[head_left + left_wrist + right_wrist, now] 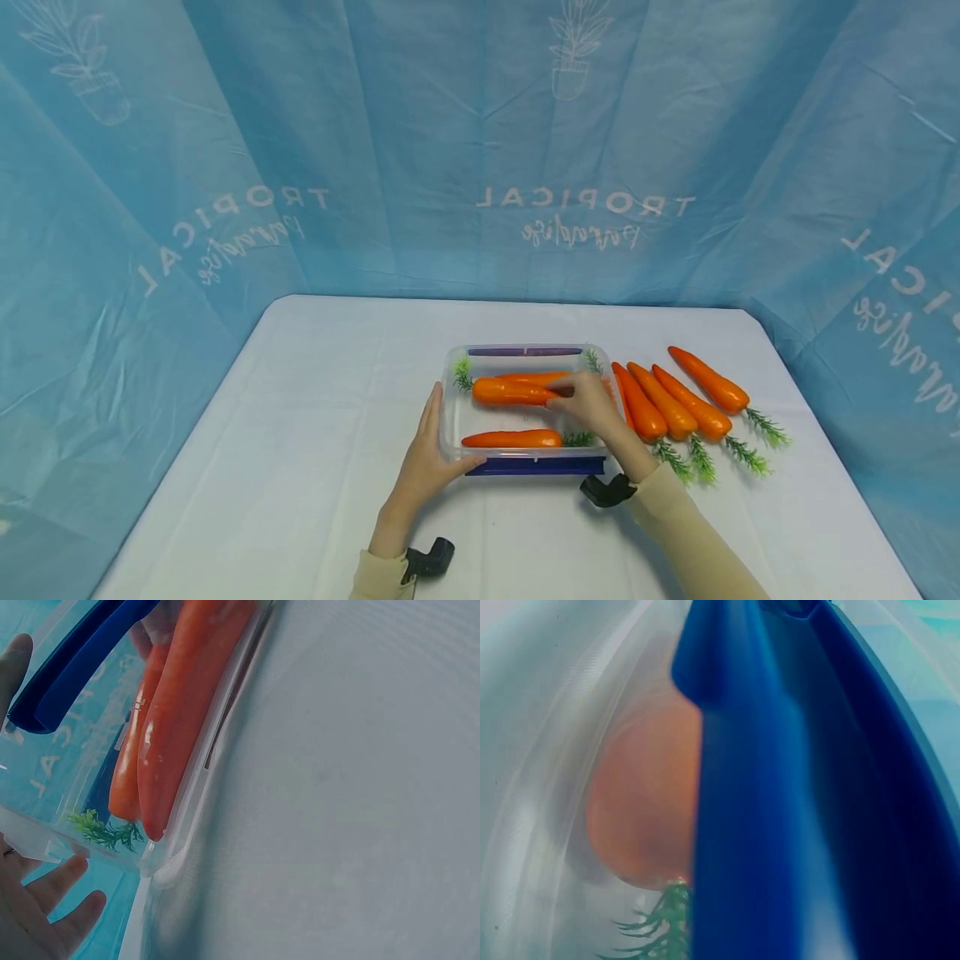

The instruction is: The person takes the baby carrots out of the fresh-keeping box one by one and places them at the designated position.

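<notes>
A clear plastic box (pixel 448 425) with blue clip flaps (pixel 535 466) stands on the table. My left hand (pixel 423 465) rests against its left front corner, fingers straight along the left wall and thumb at the front. Inside the box, my right hand (pixel 588 404) pinches an orange carrot (pixel 510 391) near its tapered end; its leafy green top points left. Behind it lies another carrot (pixel 534 377), partly covered. Along the front wall lies a third carrot (pixel 512 439), green top to the right. In the right wrist view, a blue flap (pixel 750 825) hides much of a carrot (pixel 645 802).
To the right of the box, several carrots (pixel 701 407) lie side by side on the white tabletop (pixel 315 400), leafy tops toward the front right. The nearest ones lie close against the box's right wall. Blue printed curtains (pixel 420 150) surround the table's back and sides.
</notes>
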`<state>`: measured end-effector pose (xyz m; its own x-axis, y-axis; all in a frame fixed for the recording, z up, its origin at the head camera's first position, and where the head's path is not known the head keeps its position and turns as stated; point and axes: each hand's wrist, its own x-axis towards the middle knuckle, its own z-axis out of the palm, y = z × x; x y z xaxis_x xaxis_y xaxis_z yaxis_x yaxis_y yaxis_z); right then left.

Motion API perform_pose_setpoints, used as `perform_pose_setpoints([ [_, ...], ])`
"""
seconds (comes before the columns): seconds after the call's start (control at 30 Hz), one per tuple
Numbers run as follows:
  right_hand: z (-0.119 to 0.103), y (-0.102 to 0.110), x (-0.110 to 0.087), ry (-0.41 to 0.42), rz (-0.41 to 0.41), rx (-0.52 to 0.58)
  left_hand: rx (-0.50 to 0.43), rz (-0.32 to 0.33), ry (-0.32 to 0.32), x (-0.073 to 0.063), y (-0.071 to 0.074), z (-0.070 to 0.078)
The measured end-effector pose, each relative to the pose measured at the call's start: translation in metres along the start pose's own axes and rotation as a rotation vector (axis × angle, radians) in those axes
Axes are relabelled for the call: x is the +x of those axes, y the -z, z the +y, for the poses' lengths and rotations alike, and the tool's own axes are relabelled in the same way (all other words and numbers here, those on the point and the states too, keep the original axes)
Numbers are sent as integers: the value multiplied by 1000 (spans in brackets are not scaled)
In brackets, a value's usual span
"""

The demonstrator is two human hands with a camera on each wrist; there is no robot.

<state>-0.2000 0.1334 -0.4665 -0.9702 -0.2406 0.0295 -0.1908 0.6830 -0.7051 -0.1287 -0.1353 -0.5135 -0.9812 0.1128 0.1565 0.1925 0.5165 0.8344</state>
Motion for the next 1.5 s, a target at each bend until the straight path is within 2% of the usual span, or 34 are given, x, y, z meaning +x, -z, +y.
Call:
perform_pose_setpoints([
  [0.47, -3, 3, -5, 71, 119, 33, -8, -4, -9, 0, -1, -3],
  [0.97, -6, 23, -17, 155, 191, 109, -14, -5, -39, 2, -2, 0],
  [1.13, -7, 28, -23, 120, 209, 169, -13, 0, -42, 2, -2, -1],
  [1.3, -7, 32, -33, 51, 194, 286, 4, -1, -30, 2, -2, -3],
  [1.4, -8, 35, -39, 62, 223, 320, 6, 0, -22, 1, -1, -3],
  [1.5, -11, 38, -44, 83, 286, 302, 5, 4, -20, 0, -1, -2],
])
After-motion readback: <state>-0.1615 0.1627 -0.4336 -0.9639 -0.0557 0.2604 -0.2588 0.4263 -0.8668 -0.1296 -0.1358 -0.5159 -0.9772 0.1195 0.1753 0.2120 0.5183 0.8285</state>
